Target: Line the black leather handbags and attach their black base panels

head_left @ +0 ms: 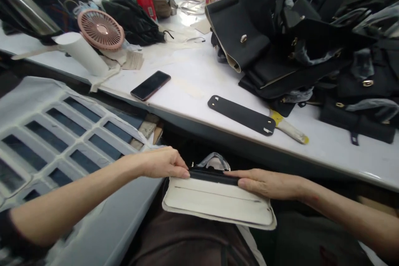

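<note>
A handbag piece (215, 205), cream panel facing me and a black edge along its top, rests over my lap. A slit line runs across the cream panel. Behind the black edge rises a handle (215, 158) in clear plastic wrap. My left hand (166, 163) pinches the left end of the black edge, thumb on the near side. At the right end, my right hand (264, 181) holds the same edge, fingers stretched along it and thumb against the panel. Whatever the fingertips touch behind the edge is hidden.
On the white table lie a phone (151, 85), a black strap piece (241, 115) and a yellow-ended tool (289, 128). Black bags (299, 58) pile up at right. A pink fan (101, 29) and white roll (82, 54) stand left. A compartmented white rack (62, 133) is beside me.
</note>
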`<state>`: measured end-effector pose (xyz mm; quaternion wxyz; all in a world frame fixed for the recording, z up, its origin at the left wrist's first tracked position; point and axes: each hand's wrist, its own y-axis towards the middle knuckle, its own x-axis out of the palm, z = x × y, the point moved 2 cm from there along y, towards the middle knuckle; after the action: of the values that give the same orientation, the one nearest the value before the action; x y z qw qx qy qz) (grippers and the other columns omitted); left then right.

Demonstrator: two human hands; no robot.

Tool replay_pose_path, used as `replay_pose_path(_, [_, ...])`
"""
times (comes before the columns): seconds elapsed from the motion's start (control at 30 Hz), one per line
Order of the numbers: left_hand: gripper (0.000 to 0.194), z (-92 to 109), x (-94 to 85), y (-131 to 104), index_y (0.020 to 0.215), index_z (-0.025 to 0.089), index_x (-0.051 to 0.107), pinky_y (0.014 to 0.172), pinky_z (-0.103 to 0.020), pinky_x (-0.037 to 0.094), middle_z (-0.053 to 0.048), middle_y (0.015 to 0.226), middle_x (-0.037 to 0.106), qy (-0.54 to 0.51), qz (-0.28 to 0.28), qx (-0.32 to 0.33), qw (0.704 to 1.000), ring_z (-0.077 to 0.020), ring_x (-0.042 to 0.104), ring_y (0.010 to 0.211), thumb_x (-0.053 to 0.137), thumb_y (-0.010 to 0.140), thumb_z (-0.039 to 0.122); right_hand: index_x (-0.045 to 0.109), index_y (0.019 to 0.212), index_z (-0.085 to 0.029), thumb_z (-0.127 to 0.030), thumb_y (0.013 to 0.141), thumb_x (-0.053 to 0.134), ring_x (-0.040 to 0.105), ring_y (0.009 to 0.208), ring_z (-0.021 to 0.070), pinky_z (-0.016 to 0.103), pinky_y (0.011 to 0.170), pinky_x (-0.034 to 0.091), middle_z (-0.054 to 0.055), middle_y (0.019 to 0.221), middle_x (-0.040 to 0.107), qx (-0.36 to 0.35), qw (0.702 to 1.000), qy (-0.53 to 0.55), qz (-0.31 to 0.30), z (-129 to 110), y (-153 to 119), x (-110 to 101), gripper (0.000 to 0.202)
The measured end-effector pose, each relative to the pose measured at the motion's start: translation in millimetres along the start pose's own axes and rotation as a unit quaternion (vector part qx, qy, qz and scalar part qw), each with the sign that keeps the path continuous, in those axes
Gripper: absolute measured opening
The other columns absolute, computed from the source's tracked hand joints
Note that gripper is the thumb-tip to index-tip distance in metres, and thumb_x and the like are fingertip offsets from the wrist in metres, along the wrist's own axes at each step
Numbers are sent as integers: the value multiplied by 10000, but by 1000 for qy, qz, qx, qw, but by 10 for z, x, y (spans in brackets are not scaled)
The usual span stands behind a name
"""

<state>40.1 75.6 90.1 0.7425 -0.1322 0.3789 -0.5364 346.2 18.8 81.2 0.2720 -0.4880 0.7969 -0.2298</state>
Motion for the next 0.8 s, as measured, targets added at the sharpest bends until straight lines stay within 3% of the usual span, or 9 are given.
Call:
replay_pose_path(0.1, [324,-41,-17,18,805,230,756,534,-191,319,47,603,539,-17,-26,18,999,-109,469,571,532,885,451,391,1487,-293,-587,976,384,373,1397,273,408,1181,257,8,1530,400,8,1000,23,-9,-27,14,-21,589])
replay_pose_path(0.27, [306,-49,-46,78,765,263,743,500,-235,272,35,566,521,-9,-29,24,999,-120,448,513,526,893,436,422,1465,-336,-555,986,372,524,1271,276,406,1095,387,11,1426,540,29,999,3,27,-74,57,-9,529])
replay_pose_path(0.43, [332,-8,-21,114,704,265,733,485,-262,234,20,536,534,25,1,26,999,-128,452,485,530,888,453,449,1447,-359,-555,982,376,561,1214,285,410,1045,414,23,1401,565,37,998,-20,43,-142,128,33,509])
replay_pose_path(0.6, [438,121,39,171,686,254,744,491,-272,230,-5,535,574,130,36,-8,991,-147,486,487,505,875,568,484,1429,-336,-523,987,368,611,1143,290,400,966,457,53,1306,640,29,994,-86,61,-291,169,70,494])
replay_pose_path(0.7, [495,212,97,186,758,270,771,514,-276,284,-42,633,666,181,63,-44,981,-202,590,582,478,852,657,519,1404,-343,-553,962,398,615,1134,322,440,947,461,66,1277,657,34,983,-154,93,-390,206,115,504])
replay_pose_path(0.8, [442,270,209,153,1006,315,759,654,-315,422,-58,941,750,188,117,-38,974,-279,676,852,484,868,633,600,1325,-369,-603,913,466,614,1124,350,474,940,458,56,1244,677,40,972,-187,135,-413,229,134,492])
